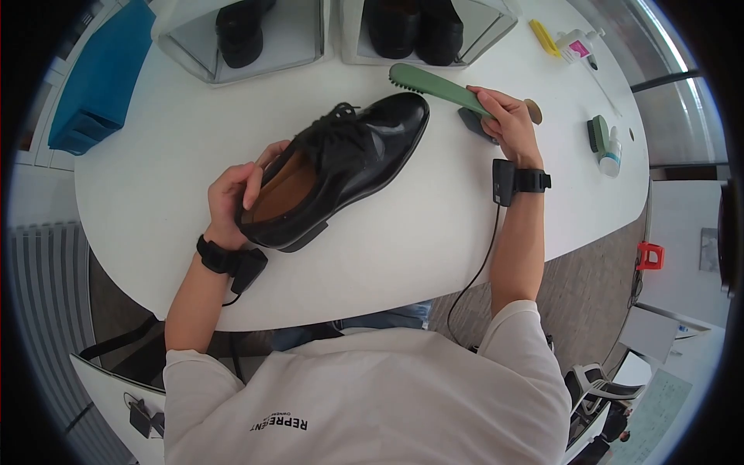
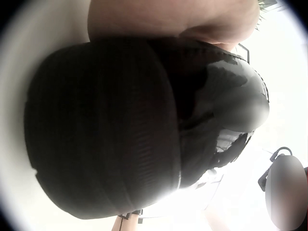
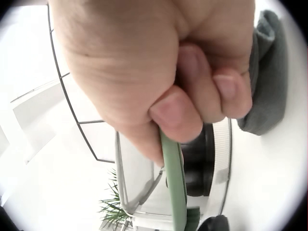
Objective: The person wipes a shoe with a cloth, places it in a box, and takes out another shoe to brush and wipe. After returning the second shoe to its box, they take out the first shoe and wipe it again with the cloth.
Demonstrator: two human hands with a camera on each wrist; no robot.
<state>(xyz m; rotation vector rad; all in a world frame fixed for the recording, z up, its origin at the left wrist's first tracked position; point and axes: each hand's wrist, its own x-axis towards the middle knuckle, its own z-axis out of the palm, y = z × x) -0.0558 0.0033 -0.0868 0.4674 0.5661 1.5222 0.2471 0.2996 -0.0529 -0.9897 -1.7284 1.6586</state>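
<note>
A black lace-up dress shoe (image 1: 384,139) is tilted over the white table, toe to the upper right. My left hand (image 1: 231,194) grips it by the heel, with fingers over the collar onto the tan lining. The left wrist view is mostly filled by the shoe's dark heel (image 2: 101,134). Between the fingers and thumb of my right hand (image 1: 508,124) is a green long-handled brush (image 1: 442,87), bristles down beside the shoe's toe. Close under that hand lies a dark grey cloth (image 3: 269,72). The far end of the brush handle is hidden by the hand.
Two white-framed shoe boxes (image 1: 335,46) with black shoes inside stand at the back. A blue case (image 1: 105,77) is at the far left. On the right are a yellow-handled item (image 1: 544,37), a white bottle (image 1: 573,46), a small green brush (image 1: 597,135) and another bottle (image 1: 611,159).
</note>
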